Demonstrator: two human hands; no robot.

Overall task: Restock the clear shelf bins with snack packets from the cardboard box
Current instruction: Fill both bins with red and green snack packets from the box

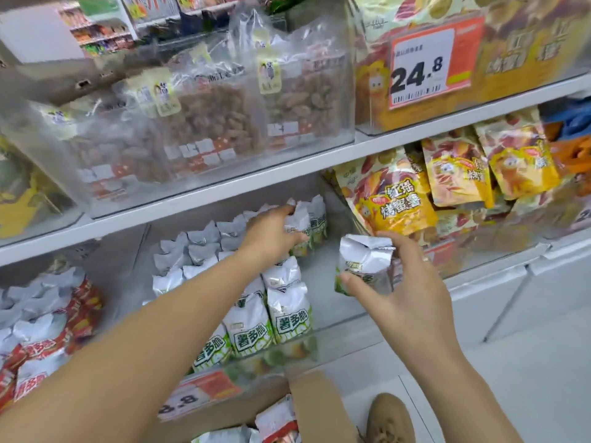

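Observation:
A clear shelf bin (339, 342) on the lower shelf holds rows of white-and-green snack packets (289, 311). My left hand (271, 235) reaches deep into it and grips a packet (302, 223) at the back right of the rows. My right hand (403, 282) holds another white-and-green packet (364, 263) upright in front of the bin's right side. The cardboard box (319, 407) stands on the floor below, a flap raised, with more packets (275, 422) showing inside.
To the left lies a bin of white-and-red packets (41, 334). Yellow sweet-potato bags (396, 203) fill the bin to the right. The upper shelf carries clear bags of nuts (208, 123) and a 24.8 price tag (425, 70). A brown shoe (390, 420) stands beside the box.

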